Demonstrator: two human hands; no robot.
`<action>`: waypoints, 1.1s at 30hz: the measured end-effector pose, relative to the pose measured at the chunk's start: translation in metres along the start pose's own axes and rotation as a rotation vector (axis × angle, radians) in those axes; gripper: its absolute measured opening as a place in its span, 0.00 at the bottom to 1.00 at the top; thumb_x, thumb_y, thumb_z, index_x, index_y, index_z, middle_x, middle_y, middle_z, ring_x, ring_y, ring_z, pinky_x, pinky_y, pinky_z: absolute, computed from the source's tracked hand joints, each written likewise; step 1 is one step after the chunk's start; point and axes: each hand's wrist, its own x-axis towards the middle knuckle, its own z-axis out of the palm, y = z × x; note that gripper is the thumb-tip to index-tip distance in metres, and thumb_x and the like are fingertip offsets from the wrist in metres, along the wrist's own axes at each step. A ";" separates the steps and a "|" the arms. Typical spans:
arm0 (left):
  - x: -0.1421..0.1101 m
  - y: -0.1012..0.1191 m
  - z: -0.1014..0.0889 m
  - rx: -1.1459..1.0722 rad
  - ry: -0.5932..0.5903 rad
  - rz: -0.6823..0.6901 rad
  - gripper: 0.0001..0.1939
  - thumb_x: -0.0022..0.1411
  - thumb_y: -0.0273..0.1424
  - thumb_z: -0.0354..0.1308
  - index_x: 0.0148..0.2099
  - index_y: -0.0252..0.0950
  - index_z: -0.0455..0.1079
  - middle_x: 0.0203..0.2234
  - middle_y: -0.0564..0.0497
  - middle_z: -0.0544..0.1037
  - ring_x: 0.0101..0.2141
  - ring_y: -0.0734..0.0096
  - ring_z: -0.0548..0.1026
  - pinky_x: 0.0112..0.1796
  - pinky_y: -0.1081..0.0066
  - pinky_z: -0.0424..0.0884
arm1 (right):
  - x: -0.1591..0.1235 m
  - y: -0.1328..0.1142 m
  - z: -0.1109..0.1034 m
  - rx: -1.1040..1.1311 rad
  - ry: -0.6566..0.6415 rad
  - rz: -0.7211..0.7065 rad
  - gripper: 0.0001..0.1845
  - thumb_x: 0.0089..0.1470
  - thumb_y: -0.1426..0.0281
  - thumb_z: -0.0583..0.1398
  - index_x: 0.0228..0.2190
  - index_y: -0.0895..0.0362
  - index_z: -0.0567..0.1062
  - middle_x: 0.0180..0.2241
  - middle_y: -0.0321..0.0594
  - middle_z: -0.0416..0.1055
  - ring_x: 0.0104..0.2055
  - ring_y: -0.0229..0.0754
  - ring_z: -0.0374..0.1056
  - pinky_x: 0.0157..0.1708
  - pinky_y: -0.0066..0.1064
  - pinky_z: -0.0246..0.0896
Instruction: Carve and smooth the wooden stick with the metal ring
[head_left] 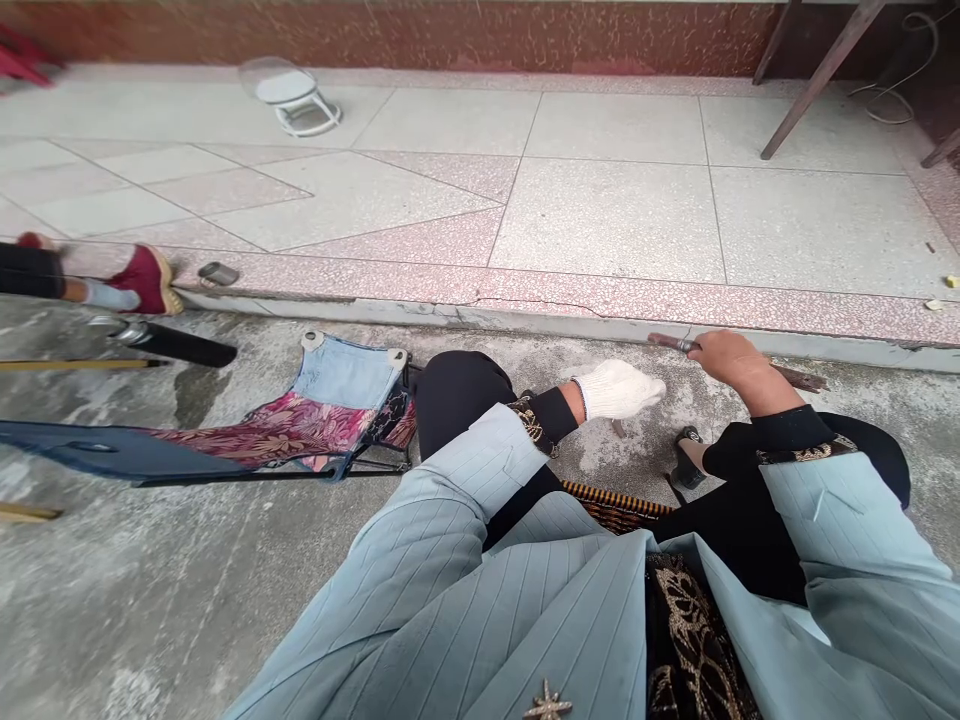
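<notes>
My left hand wears a white knit glove and rests low over the concrete floor between my knees, fingers curled together; what it holds, if anything, is hidden. My bare right hand is closed around a long rusty metal tool that lies along the floor just below the tiled step edge. The tool's ends stick out on both sides of the fist. My light blue pinstriped sleeves and black trousers fill the lower frame.
A folding fabric stool lies tipped on the concrete at left. Another person's leg with a red shoe lies at far left beside a black cylinder. A clear bowl on a white stand sits on the tiled floor behind.
</notes>
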 end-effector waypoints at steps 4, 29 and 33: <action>-0.002 -0.010 -0.008 0.133 0.065 -0.014 0.20 0.73 0.37 0.40 0.51 0.35 0.70 0.29 0.41 0.79 0.31 0.60 0.78 0.31 0.68 0.64 | -0.002 -0.019 0.008 -0.087 -0.193 -0.038 0.17 0.62 0.66 0.56 0.42 0.66 0.78 0.43 0.61 0.75 0.43 0.54 0.73 0.37 0.37 0.63; 0.006 -0.003 0.015 -0.097 -0.039 -0.122 0.14 0.68 0.36 0.49 0.46 0.37 0.74 0.33 0.43 0.82 0.35 0.64 0.78 0.37 0.68 0.69 | -0.008 -0.002 0.000 1.038 -0.003 -0.110 0.09 0.55 0.64 0.59 0.31 0.57 0.72 0.25 0.38 0.69 0.25 0.37 0.62 0.28 0.29 0.59; -0.005 0.003 0.010 -0.094 -0.012 -0.127 0.13 0.66 0.34 0.50 0.46 0.39 0.75 0.34 0.43 0.82 0.38 0.62 0.78 0.38 0.66 0.69 | -0.008 -0.018 -0.002 0.520 -0.006 -0.083 0.13 0.60 0.68 0.55 0.41 0.59 0.76 0.34 0.46 0.74 0.34 0.43 0.68 0.32 0.31 0.60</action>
